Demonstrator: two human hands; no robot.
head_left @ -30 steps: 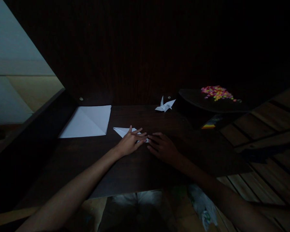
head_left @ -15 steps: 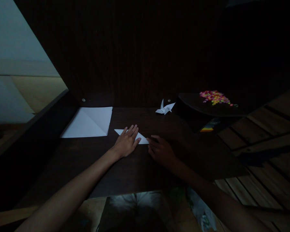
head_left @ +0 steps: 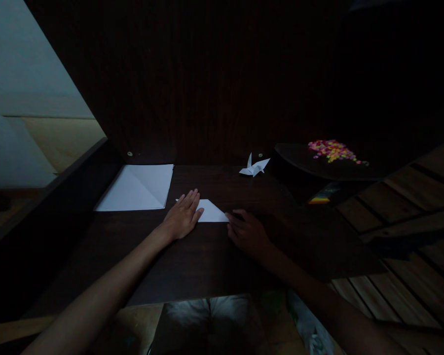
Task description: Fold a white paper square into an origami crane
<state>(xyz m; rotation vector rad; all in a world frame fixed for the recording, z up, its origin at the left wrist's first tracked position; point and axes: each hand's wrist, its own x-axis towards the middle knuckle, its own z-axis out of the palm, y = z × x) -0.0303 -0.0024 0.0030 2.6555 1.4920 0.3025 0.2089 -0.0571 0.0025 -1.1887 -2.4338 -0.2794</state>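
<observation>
A folded sheet of white paper (head_left: 211, 212) lies flat on the dark wooden desk (head_left: 192, 268). My left hand (head_left: 182, 217) rests flat over its left part, fingers stretched out, so that most of that end is hidden. At the paper's right corner is my right hand (head_left: 246, 231), its fingertips touching the tip. These fingers are slightly bent and apart, in dim light; the thumb is hard to make out. Behind the hands, by the back panel, stands a folded white paper crane (head_left: 254, 167).
A stack of white paper sheets (head_left: 140, 187) with diagonal creases lies at the back left. On the right, a raised dark shelf (head_left: 296, 158) carries a heap of small colourful pieces (head_left: 333, 150). A side board (head_left: 55, 197) bounds the desk on the left.
My left hand has slid left along the folded paper, uncovering its middle. The right hand stays at the right corner.
</observation>
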